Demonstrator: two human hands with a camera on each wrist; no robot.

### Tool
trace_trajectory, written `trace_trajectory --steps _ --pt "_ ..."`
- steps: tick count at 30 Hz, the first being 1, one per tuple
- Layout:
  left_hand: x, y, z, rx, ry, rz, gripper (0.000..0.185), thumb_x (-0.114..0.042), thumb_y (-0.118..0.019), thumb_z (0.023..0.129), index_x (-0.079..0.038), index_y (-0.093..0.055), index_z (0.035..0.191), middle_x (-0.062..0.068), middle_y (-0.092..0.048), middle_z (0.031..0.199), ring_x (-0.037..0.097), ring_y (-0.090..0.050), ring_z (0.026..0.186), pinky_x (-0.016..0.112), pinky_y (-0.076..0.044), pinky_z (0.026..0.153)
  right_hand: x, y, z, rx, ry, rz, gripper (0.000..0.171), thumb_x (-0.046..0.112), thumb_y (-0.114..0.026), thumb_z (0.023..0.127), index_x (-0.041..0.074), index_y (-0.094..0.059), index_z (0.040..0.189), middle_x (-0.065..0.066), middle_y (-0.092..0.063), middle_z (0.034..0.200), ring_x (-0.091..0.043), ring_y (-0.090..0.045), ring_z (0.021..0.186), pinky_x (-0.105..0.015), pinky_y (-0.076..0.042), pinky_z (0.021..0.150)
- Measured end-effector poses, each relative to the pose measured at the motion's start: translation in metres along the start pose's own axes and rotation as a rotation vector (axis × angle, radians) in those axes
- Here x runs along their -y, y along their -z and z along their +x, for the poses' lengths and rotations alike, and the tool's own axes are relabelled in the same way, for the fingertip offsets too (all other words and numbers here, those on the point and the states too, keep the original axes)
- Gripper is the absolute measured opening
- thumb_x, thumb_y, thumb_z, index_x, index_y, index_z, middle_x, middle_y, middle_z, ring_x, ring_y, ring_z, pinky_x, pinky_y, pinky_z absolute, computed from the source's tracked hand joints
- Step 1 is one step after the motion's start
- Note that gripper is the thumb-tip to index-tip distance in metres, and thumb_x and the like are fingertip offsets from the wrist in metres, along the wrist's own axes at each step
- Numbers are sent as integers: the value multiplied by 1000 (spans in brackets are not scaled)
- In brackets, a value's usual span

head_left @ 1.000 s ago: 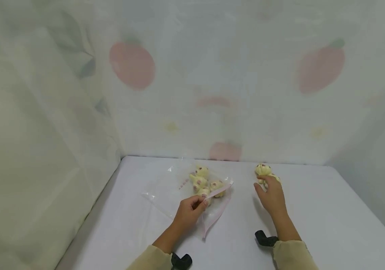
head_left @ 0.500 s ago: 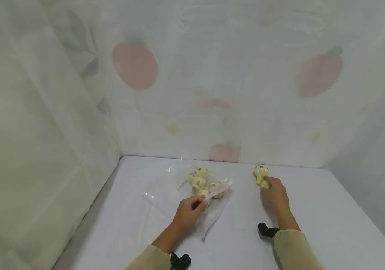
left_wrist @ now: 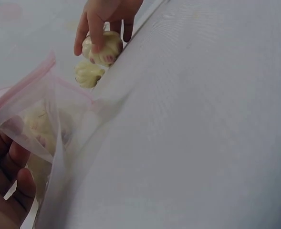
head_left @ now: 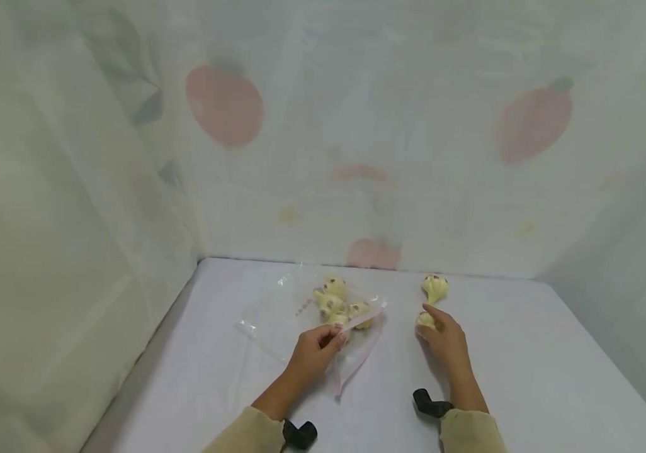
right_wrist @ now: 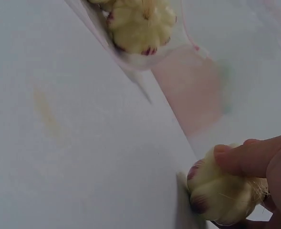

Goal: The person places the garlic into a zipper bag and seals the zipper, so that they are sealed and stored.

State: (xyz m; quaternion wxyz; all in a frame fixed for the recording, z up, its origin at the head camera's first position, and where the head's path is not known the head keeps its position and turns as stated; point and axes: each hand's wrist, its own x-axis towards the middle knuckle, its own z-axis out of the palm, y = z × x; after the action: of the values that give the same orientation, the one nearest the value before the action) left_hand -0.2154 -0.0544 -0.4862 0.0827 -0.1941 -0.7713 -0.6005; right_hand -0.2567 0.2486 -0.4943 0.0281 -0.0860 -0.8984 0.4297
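Note:
My right hand (head_left: 449, 345) grips a pale yellow garlic bulb (head_left: 425, 319) with purple marks, just over the table. In the right wrist view the thumb lies across this bulb (right_wrist: 223, 191), its hairy root end by the palm. A second loose bulb (head_left: 434, 287) lies behind it near the table's far edge. To the left, my left hand (head_left: 313, 357) pinches the pink zip edge of a clear plastic bag (head_left: 274, 322). Several garlic bulbs (head_left: 331, 303) are inside the bag. The left wrist view shows the bag's pink strip (left_wrist: 28, 88) between thumb and fingers, partly cut off by the frame.
A white cloth covers the table (head_left: 532, 365). Behind it hangs a pale curtain (head_left: 442, 157) with faded fruit prints, and another sheet (head_left: 73, 251) hangs along the left. Black wrist mounts (head_left: 430, 404) sit at both cuffs.
My right hand reached the nearer loose bulb, took hold of it and drew it left and toward me, apart from the other bulb. The left hand stays at the bag's edge.

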Motion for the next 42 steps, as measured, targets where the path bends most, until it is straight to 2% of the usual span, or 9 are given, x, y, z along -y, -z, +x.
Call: trace_trajectory --steps 8,15,18,23,26,30,34,38,42 --pt "2 1 1 22 39 -22 20 -13 -65 96 6 -68 88 6 -61 70 2 -47 60 17 -40 54 -4 -11 -5 -7 105 -37 52 41 -56 99 23 -45 147 -18 -40 153 -40 -35 141 -59 -30 111" --pt "-6 3 1 29 42 6 16 -11 -64 96 0 -68 85 6 -61 70 2 -46 60 18 -40 54 2 -24 -8 40 270 -80 46 36 -50 103 22 -46 147 -13 -42 152 -37 -35 142 -58 -29 113" --pt "-6 3 2 30 42 7 16 -11 -64 96 1 -68 85 5 -60 70 2 -47 60 18 -40 54 5 -25 -9 57 277 -65 42 32 -46 105 22 -49 145 -11 -44 152 -36 -36 142 -57 -28 113" --pt "-4 3 2 24 45 7 17 -11 -65 95 3 -68 87 3 -60 70 2 -47 60 17 -40 54 8 -25 -9 75 229 -28 40 30 -39 107 24 -48 145 -7 -45 151 -34 -37 142 -55 -29 114" --pt "-4 2 1 17 52 6 15 -10 -65 95 2 -68 86 2 -60 70 1 -47 60 17 -40 53 7 -27 -9 85 207 -28 41 33 -44 105 25 -48 145 -10 -46 150 -35 -39 141 -57 -31 112" --pt "-4 2 1 20 56 4 17 -10 -65 95 5 -68 88 3 -60 70 1 -47 59 17 -40 53 7 -31 -8 84 190 -46 48 40 -61 96 26 -49 141 -14 -52 142 -36 -49 129 -58 -39 104" --pt "-5 2 1 26 56 8 18 -10 -65 95 7 -68 89 3 -60 70 1 -47 59 17 -40 53 6 -35 -5 71 190 -59 58 37 -77 83 23 -50 133 -12 -60 127 -28 -57 108 -47 -45 91" --pt "-5 3 2 30 51 6 18 -9 -65 95 7 -68 89 3 -60 70 1 -47 59 17 -40 53 7 -38 -5 56 194 -48 57 29 -82 77 21 -51 124 -10 -61 115 -24 -57 94 -38 -44 80" --pt "-4 2 2 29 48 4 18 -10 -65 95 7 -68 89 4 -61 70 1 -47 59 17 -40 53 8 -39 -6 52 191 -58 54 25 -81 77 20 -49 119 -10 -59 117 -24 -56 96 -36 -43 80"
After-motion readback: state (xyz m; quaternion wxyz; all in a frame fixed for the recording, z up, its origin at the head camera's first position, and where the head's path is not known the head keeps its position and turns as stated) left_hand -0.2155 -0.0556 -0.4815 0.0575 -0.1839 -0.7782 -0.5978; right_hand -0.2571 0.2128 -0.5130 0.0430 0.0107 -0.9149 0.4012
